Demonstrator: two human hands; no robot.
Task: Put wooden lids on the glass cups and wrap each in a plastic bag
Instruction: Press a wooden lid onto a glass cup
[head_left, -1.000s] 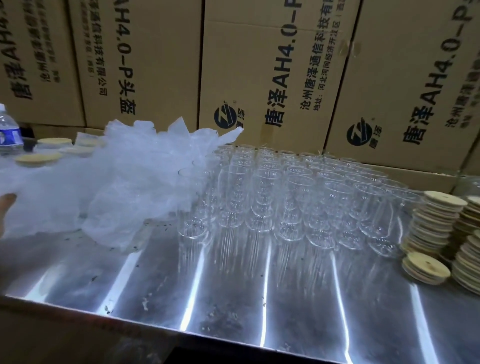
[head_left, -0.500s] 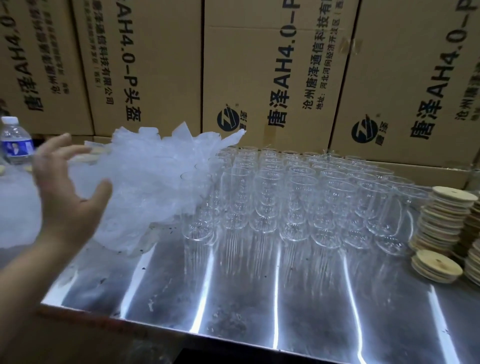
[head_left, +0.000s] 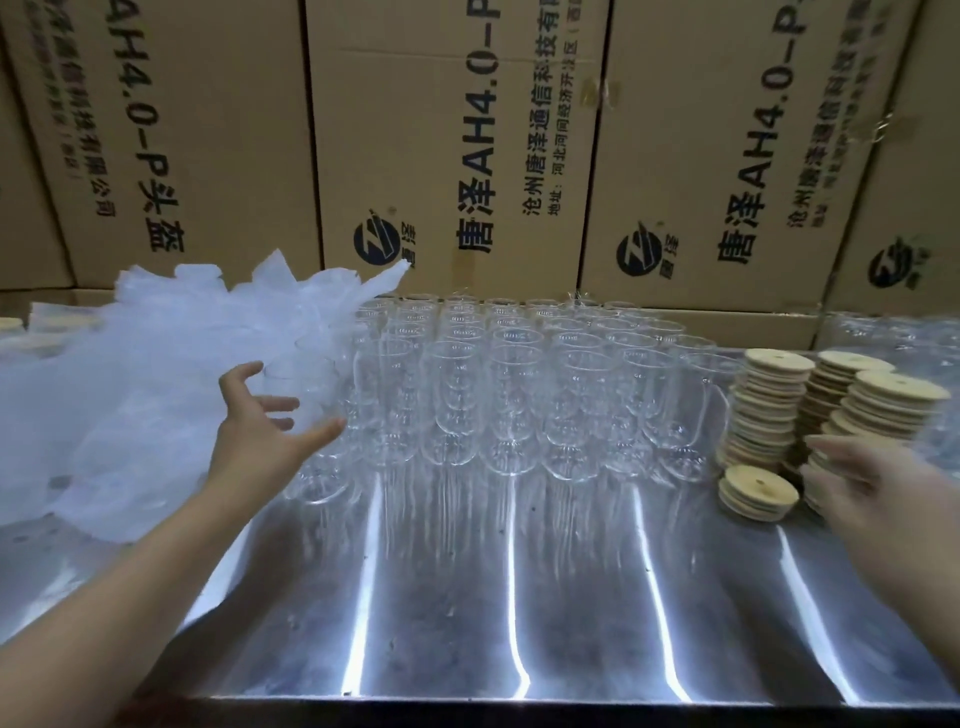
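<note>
Glass cups (head_left: 493, 395) stand upright in a close block at the middle of a metal table (head_left: 467, 597), none in this block yet lidded or bagged. The cup at the near left corner (head_left: 328, 470) stands just in front of the others. The left hand (head_left: 265, 431) reaches it with fingers and thumb spread apart, cupped toward the glass but not closed round it; whether skin touches glass cannot be told. Half a second earlier this hand was raised in front of the pile of plastic bags (head_left: 171, 374), left of the cups, so it has moved right and forward. The right hand (head_left: 878, 483), absent from the earlier views, has entered at the right, blurred, fingers extended and holding nothing, just beside the stacks of wooden lids (head_left: 769, 410) and near a short stack (head_left: 758, 491) in front of them. Both moves suggest the start of one cycle: one cup taken by the left hand, one lid by the right. Clear, crowded glass may tip its neighbours if gripped carelessly. Cardboard boxes (head_left: 457, 145) form the wall behind.
</note>
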